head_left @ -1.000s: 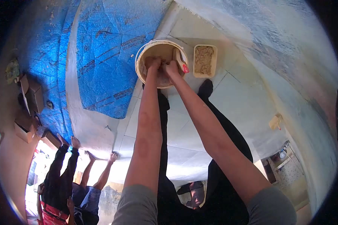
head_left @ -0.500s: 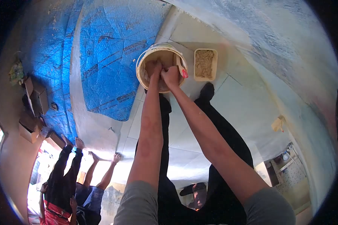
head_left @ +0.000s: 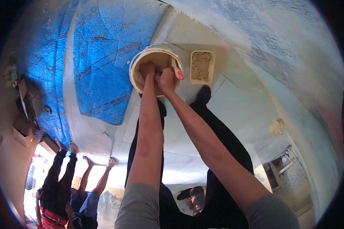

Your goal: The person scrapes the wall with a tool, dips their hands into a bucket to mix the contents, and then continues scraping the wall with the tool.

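Observation:
Both my hands are down inside a round pale bucket (head_left: 135, 82) holding murky brown liquid. My left hand (head_left: 148, 69) is low in the bucket, at or under the liquid, with its fingers hidden. Close beside it, my right hand (head_left: 165, 79) is curled closed; what it grips, if anything, is hidden. A pale handle with a red end (head_left: 180, 75) leans against the bucket's right inner wall, next to my right hand. To the right of the bucket, a cream rectangular tub (head_left: 202, 81) holds a rough tan paste.
Blue sheeting (head_left: 103, 68) covers the floor at left, with cardboard boxes (head_left: 25, 129) beyond it. My feet stand on floor tiles near the bucket and tub. Other people's bare feet and legs (head_left: 61, 168) are at lower left. A plastered wall (head_left: 279, 34) rises at right.
The scene has shifted slightly left in view. Inside the bucket, my left hand has moved a little left, away from my right hand, which stays curled.

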